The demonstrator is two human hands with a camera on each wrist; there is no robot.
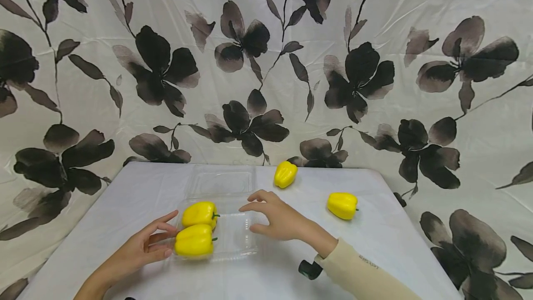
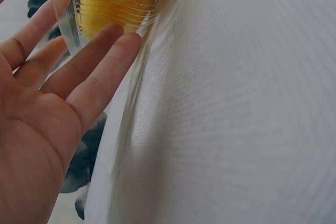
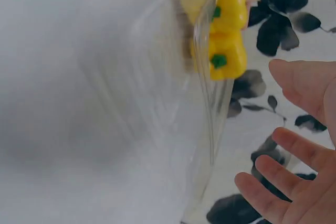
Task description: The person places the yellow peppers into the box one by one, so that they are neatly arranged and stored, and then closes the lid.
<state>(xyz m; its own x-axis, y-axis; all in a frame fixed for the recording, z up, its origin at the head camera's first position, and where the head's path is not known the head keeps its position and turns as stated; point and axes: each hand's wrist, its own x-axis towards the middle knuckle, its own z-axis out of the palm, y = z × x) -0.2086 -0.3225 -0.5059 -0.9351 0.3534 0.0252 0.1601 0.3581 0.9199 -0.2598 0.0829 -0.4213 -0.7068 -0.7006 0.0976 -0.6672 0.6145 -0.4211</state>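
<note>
A clear plastic clamshell container (image 1: 236, 235) lies on the table with its lid (image 1: 220, 183) folded back, away from me. Two yellow bell peppers fill its left half: the rear pepper (image 1: 199, 214) and the front pepper (image 1: 194, 240), side by side with green stems to the right. My left hand (image 1: 143, 244) is at the container's left wall, fingers extended; in the left wrist view its fingertips (image 2: 128, 40) are right at the ribbed plastic. Over the container's right edge hovers my right hand (image 1: 278, 216), fingers spread and holding nothing.
Another yellow pepper (image 1: 285, 174) is near the table's back edge, right of the lid. A further pepper (image 1: 342, 205) lies on the right side of the white-covered table (image 1: 374, 253). A small black object (image 1: 310, 270) shows beside the right sleeve. Floral cloth hangs behind.
</note>
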